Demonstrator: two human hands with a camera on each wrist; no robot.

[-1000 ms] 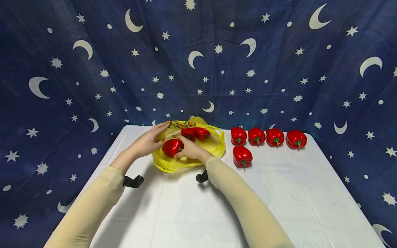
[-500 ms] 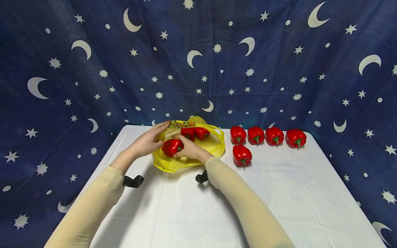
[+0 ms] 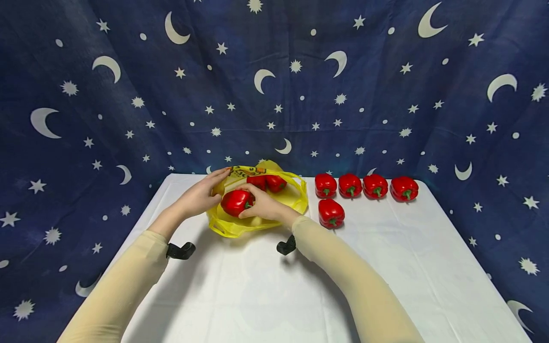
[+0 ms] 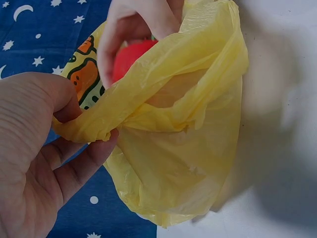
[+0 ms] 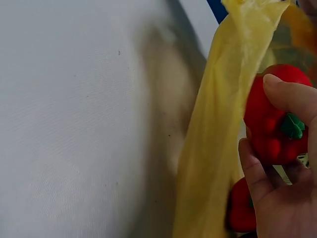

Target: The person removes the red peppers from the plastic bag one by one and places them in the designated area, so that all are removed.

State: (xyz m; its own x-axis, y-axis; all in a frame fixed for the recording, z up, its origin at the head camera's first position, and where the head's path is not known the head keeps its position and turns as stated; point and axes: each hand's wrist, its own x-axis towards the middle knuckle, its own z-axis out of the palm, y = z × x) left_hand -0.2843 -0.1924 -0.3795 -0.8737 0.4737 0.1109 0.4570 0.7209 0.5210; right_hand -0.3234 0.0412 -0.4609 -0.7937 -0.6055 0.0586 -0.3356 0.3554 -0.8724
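Note:
A yellow plastic bag (image 3: 233, 228) lies with its mouth spread wide. At its left side my left hand (image 3: 198, 196) pinches the rim; in the left wrist view the thumb and fingers of the left hand (image 4: 47, 134) show on the folded plastic. My right hand (image 3: 267, 207) reaches into the mouth and grips a red bell pepper (image 3: 235, 203). In the right wrist view the thumb lies over this bell pepper (image 5: 277, 114), beside its green stem. Behind it, two more red bell peppers (image 3: 276, 183) rest inside the bag, partly hidden by the right hand.
To the right of the bag, several red bell peppers (image 3: 350, 185) stand in a row along the back of the white-covered table (image 3: 274, 286). One more bell pepper (image 3: 331, 213) sits in front of the row's left end. A dark blue starry cloth (image 3: 300, 105) hangs behind.
The head view has shifted slightly, so everything sits a little further left. My right wrist and forearm have swung slightly to the right. Both hands keep their holds on the bag and bell pepper.

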